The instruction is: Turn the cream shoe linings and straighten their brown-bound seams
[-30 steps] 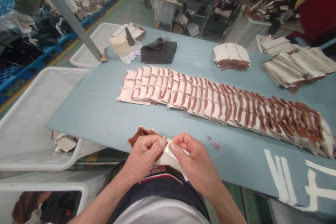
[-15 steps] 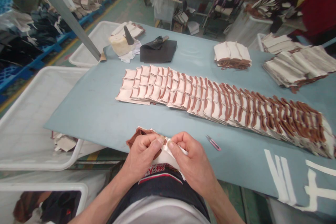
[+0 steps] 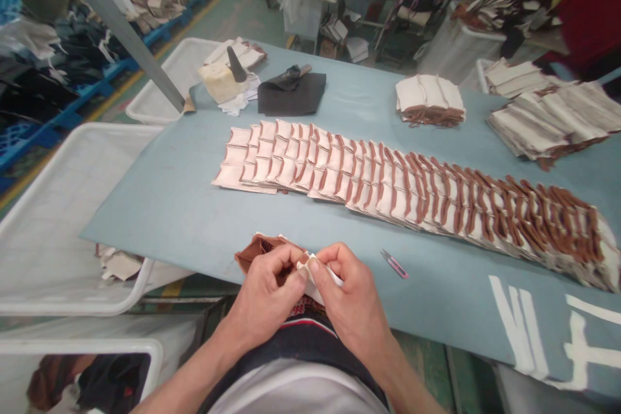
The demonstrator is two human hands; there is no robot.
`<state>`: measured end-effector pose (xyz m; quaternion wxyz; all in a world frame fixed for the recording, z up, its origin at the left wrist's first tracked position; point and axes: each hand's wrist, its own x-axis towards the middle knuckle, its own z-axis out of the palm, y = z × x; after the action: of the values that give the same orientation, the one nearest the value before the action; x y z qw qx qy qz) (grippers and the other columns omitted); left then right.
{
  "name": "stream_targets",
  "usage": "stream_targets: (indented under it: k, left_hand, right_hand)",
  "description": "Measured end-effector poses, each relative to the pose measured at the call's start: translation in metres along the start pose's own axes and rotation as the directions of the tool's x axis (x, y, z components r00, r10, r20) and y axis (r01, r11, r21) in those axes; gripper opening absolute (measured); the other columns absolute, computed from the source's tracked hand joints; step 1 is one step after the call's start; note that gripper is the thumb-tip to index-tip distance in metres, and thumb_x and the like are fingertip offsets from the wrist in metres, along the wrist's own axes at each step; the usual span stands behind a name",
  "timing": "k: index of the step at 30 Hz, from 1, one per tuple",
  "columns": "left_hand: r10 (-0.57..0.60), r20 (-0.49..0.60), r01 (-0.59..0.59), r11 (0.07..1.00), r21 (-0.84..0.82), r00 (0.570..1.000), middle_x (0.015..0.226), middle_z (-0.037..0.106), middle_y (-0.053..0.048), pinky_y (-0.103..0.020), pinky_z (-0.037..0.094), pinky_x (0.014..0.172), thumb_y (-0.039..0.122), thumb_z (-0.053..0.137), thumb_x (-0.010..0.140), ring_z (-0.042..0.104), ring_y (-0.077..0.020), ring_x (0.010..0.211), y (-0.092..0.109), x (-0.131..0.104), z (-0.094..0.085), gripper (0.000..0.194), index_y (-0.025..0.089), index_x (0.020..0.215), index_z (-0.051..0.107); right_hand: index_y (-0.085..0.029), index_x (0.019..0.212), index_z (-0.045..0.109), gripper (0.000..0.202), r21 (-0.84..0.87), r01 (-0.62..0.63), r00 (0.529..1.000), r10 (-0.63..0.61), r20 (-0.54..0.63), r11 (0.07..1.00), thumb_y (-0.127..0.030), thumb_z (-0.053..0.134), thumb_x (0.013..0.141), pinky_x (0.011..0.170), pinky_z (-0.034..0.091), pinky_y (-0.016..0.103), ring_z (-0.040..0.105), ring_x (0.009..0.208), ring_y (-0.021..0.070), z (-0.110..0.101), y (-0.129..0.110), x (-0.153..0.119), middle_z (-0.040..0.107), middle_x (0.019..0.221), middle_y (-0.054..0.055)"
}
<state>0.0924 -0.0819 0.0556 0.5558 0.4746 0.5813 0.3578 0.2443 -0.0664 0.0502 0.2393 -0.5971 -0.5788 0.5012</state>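
Observation:
At the near edge of the blue-grey table, my two hands pinch a brown and white sewn piece (image 3: 252, 251) between thumbs and fingertips. My left hand (image 3: 272, 288) is closed on its brown, pouch-like side. My right hand (image 3: 352, 294) is closed on the white cloth part, its fingertips almost touching the left thumb. Part of the piece is hidden under the hands. Thread snips (image 3: 394, 264) with pink handles lie on the table to the right of my right hand. Beyond the hands stretches a long overlapping row of white and brown sewn pieces (image 3: 378, 174).
White strips (image 3: 521, 326) lie on the table (image 3: 160, 207) at right. Farther back are a black cloth (image 3: 294, 94), a yellowish block with a dark cone (image 3: 237, 66) and stacked pieces (image 3: 429, 100). White bins (image 3: 77, 136) stand at left. A metal post (image 3: 130, 32) rises by the far-left edge.
My left hand has shifted slightly, and its thumb has come down toward the right fingertips. More of the brown inside of the piece shows. The table items stay put.

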Motion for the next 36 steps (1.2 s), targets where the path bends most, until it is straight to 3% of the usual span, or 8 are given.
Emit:
stream_targets:
  k: [3,7,11,14,22,29,33,36]
  left_hand:
    - [0.039,-0.039,-0.038,0.999,0.022,0.998,0.066,0.05,0.002,-0.024,0.035,0.057,0.029,0.053,0.087,0.043,-0.0124,0.059,-0.004,-0.002,0.004,0.018,0.016,0.074,0.056]
    - [0.073,-0.046,-0.074,0.997,-0.018,0.996,0.064,0.048,0.003,-0.024,0.034,0.055,0.029,0.053,0.088,0.041,-0.0118,0.057,-0.01,-0.006,0.005,0.018,0.017,0.075,0.055]
    - [0.109,-0.063,-0.112,0.993,-0.038,0.992,0.062,0.047,0.003,-0.024,0.033,0.055,0.028,0.054,0.087,0.04,-0.0119,0.057,-0.009,-0.006,0.004,0.019,0.018,0.071,0.053]
    - [0.123,-0.039,-0.125,0.99,-0.057,0.992,0.062,0.048,0.002,-0.024,0.033,0.056,0.027,0.053,0.085,0.041,-0.0125,0.058,-0.007,-0.006,0.003,0.019,0.018,0.068,0.053]
    - [0.156,-0.091,-0.167,0.979,-0.121,0.983,0.063,0.044,0.003,-0.025,0.032,0.055,0.024,0.051,0.082,0.038,-0.0124,0.059,-0.004,-0.008,0.004,0.018,0.02,0.065,0.047]
    - [0.113,0.088,-0.081,0.948,-0.309,0.99,0.065,0.047,0.002,-0.025,0.031,0.055,0.02,0.05,0.074,0.039,-0.0123,0.06,0.002,-0.007,0.002,0.013,0.02,0.064,0.041]
    - [0.107,0.138,-0.062,0.954,-0.293,0.985,0.062,0.043,0.003,-0.025,0.029,0.055,0.021,0.051,0.071,0.036,-0.012,0.059,0.001,-0.006,0.002,0.014,0.02,0.063,0.04]
    - [0.127,0.179,-0.068,0.95,-0.305,0.976,0.066,0.045,0.003,-0.025,0.03,0.056,0.023,0.053,0.073,0.037,-0.0118,0.061,-0.003,-0.001,-0.001,0.014,0.02,0.066,0.042]
  right_hand:
    - [-0.021,0.083,0.055,0.027,0.046,0.004,0.999,-0.006,0.038,0.999,-0.047,0.054,0.092,0.057,0.04,0.025,0.055,0.058,0.0146,-0.002,0.0,0.0,0.063,0.064,-0.002]
    - [-0.021,0.082,0.054,0.031,0.174,-0.079,0.979,0.044,0.197,0.982,-0.049,0.06,0.091,0.051,0.033,0.022,0.045,0.054,0.0113,-0.011,-0.004,0.001,0.054,0.06,-0.005]
    - [-0.02,0.082,0.05,0.044,0.399,-0.234,0.905,0.049,0.422,0.887,-0.061,0.068,0.084,0.049,0.029,0.02,0.038,0.051,0.0082,-0.02,-0.001,0.008,0.048,0.059,-0.008]
    - [-0.02,0.079,0.049,0.051,0.454,-0.299,0.848,0.016,0.53,0.839,-0.065,0.073,0.079,0.049,0.027,0.019,0.034,0.052,0.0072,-0.022,0.002,0.015,0.045,0.06,-0.009]
    - [-0.022,0.079,0.042,0.05,0.562,-0.235,0.814,-0.155,0.56,0.793,-0.064,0.069,0.084,0.053,0.027,0.02,0.031,0.059,0.0094,-0.01,0.007,0.019,0.038,0.068,-0.008]
    - [-0.021,0.068,0.041,0.055,0.56,-0.255,0.781,-0.174,0.599,0.788,-0.063,0.075,0.078,0.051,0.023,0.021,0.027,0.055,0.0083,-0.006,0.024,0.021,0.037,0.063,-0.008]
    - [-0.022,0.063,0.04,0.062,0.577,-0.367,0.749,-0.137,0.649,0.73,-0.068,0.081,0.064,0.048,0.026,0.021,0.029,0.048,0.0071,-0.004,0.027,0.021,0.039,0.055,-0.008]
    - [-0.022,0.065,0.04,0.064,0.57,-0.379,0.757,-0.109,0.644,0.729,-0.071,0.081,0.062,0.047,0.028,0.021,0.03,0.047,0.007,-0.003,0.026,0.021,0.04,0.056,-0.008]
